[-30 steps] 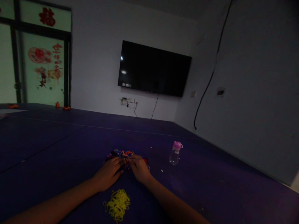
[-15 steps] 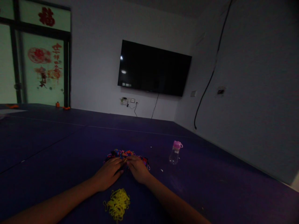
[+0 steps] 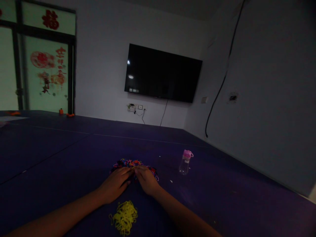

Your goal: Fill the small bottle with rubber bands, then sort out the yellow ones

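A heap of many-coloured small loops (image 3: 127,162), which look like elastic bands, lies on the purple tabletop. My left hand (image 3: 116,182) rests on its near left side, fingers together and thumb slightly apart. From the right, my right hand (image 3: 146,180) reaches into the same heap, its fingers bent inward. The fingertips of both hands nearly meet, and a yellow loop (image 3: 133,168) shows between them. Part of the heap is hidden under the hands. Nearer to me, between my forearms, sits a separate pile of yellow loops (image 3: 125,216).
A clear bottle with a pink lid (image 3: 184,164) stands to the right of the heap. White scraps (image 3: 171,181) lie near it. Orange objects (image 3: 70,115) are at the table's far left. A television (image 3: 163,74) hangs on the wall beyond, and a black cable runs down the right wall.
Both hands stay at the heap with only slight finger movement. The whole view has shifted a few pixels downward; the bottle and yellow pile lie as before.
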`<state>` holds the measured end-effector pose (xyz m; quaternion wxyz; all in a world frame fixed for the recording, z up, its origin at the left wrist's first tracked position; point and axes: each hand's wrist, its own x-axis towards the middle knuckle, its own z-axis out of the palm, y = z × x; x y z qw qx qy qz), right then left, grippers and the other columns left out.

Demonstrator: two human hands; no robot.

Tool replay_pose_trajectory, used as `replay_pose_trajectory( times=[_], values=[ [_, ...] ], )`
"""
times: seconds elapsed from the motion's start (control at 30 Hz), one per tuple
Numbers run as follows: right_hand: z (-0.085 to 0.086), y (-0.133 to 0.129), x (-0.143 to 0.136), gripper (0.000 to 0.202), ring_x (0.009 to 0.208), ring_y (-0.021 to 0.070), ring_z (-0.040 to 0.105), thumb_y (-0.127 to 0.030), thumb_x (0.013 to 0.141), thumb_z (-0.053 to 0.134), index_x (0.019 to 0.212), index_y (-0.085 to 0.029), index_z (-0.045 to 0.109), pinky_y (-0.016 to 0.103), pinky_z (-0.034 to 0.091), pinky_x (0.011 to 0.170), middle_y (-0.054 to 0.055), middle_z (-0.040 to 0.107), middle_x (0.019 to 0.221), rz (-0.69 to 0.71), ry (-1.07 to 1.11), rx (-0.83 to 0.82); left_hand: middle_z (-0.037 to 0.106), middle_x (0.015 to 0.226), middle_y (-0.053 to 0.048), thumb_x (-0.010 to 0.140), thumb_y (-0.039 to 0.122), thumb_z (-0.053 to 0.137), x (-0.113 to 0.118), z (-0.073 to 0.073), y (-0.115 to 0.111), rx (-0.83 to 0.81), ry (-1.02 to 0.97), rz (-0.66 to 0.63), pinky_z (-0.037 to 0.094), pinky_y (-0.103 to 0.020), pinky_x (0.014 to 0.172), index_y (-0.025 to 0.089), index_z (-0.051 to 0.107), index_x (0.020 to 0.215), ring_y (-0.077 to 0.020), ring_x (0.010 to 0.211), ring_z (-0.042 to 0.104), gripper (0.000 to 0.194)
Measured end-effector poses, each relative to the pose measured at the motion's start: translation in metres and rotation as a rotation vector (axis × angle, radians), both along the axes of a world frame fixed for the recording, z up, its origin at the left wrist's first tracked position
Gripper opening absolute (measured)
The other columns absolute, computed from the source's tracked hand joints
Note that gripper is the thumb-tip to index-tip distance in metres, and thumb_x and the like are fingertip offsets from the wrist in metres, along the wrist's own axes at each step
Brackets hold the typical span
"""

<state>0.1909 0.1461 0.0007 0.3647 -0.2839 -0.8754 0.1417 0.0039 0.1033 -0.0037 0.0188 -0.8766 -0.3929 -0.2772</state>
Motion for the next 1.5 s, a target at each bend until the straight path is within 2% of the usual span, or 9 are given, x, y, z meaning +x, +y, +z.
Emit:
replay_pose_trajectory(
  times=[0.23, 0.4, 0.7, 0.87, 1.07, 1.3, 1.5],
  values=[
    [0.001, -0.002, 0.000, 0.034, 0.086, 0.0171, 0.063, -0.024, 0.097, 0.032, 0.091, -0.017, 0.064, 0.029, 0.048, 0.081, 0.007, 0.069, 0.091, 0.034, 0.032, 0.014, 0.056, 0.131, -0.007, 0.085, 0.013, 0.045, -0.002, -0.007, 0.006, 0.007, -0.016, 0.045, 0.039, -0.040, 0.103, 0.022, 0.048, 0.130, -0.0217, 0.121, 0.049, 0.046],
    [0.001, -0.003, 0.001, 0.034, 0.087, 0.0175, 0.063, -0.024, 0.097, 0.033, 0.088, -0.018, 0.066, 0.029, 0.048, 0.081, 0.006, 0.069, 0.090, 0.015, 0.058, 0.011, 0.057, 0.129, -0.007, 0.084, 0.012, 0.044, -0.001, -0.005, 0.004, 0.023, -0.025, 0.046, 0.041, -0.039, 0.102, 0.020, 0.051, 0.126, -0.0218, 0.120, 0.050, 0.043],
    [-0.005, 0.006, 0.004, 0.044, 0.067, 0.0162, 0.059, -0.032, 0.096, 0.033, 0.066, -0.018, 0.062, 0.025, 0.046, 0.063, 0.003, 0.062, 0.065, -0.121, 0.171, -0.011, 0.059, 0.126, -0.008, 0.086, 0.014, 0.043, -0.001, -0.002, 0.002, 0.027, -0.022, 0.036, 0.041, -0.041, 0.101, 0.021, 0.052, 0.126, -0.0227, 0.118, 0.052, 0.042],
    [-0.002, 0.000, 0.007, 0.049, 0.057, 0.0146, 0.054, -0.036, 0.095, 0.034, 0.056, -0.018, 0.056, 0.024, 0.041, 0.055, 0.003, 0.056, 0.055, -0.184, 0.184, 0.055, 0.060, 0.125, -0.006, 0.086, 0.018, 0.046, -0.002, -0.005, 0.005, 0.006, 0.020, 0.043, 0.039, -0.042, 0.102, 0.023, 0.056, 0.123, -0.0231, 0.119, 0.051, 0.038],
    [-0.006, -0.026, -0.004, 0.052, 0.040, 0.0089, 0.042, -0.034, 0.093, 0.036, 0.044, -0.019, 0.045, 0.022, 0.031, 0.045, -0.002, 0.045, 0.043, -0.096, 0.089, 0.124, 0.061, 0.125, -0.007, 0.089, 0.024, 0.046, -0.005, -0.013, 0.009, 0.037, -0.012, 0.035, 0.041, -0.043, 0.099, 0.024, 0.058, 0.121, -0.0238, 0.117, 0.052, 0.034],
    [-0.008, -0.045, -0.014, 0.038, 0.048, 0.0120, 0.052, -0.030, 0.088, 0.043, 0.052, -0.021, 0.050, 0.024, 0.036, 0.050, 0.001, 0.058, 0.052, 0.102, -0.067, 0.365, 0.064, 0.117, -0.008, 0.089, 0.032, 0.046, -0.007, -0.012, 0.010, 0.056, -0.003, 0.089, 0.042, -0.043, 0.097, 0.022, 0.062, 0.114, -0.0242, 0.113, 0.054, 0.031],
    [-0.001, -0.052, -0.012, 0.032, 0.045, 0.0107, 0.050, -0.026, 0.086, 0.043, 0.055, -0.021, 0.049, 0.023, 0.035, 0.048, 0.000, 0.056, 0.050, 0.111, 0.002, 0.398, 0.065, 0.113, -0.009, 0.090, 0.034, 0.044, -0.006, -0.006, 0.003, 0.058, -0.006, 0.133, 0.043, -0.044, 0.094, 0.020, 0.062, 0.109, -0.0265, 0.110, 0.055, 0.030]
  ],
)
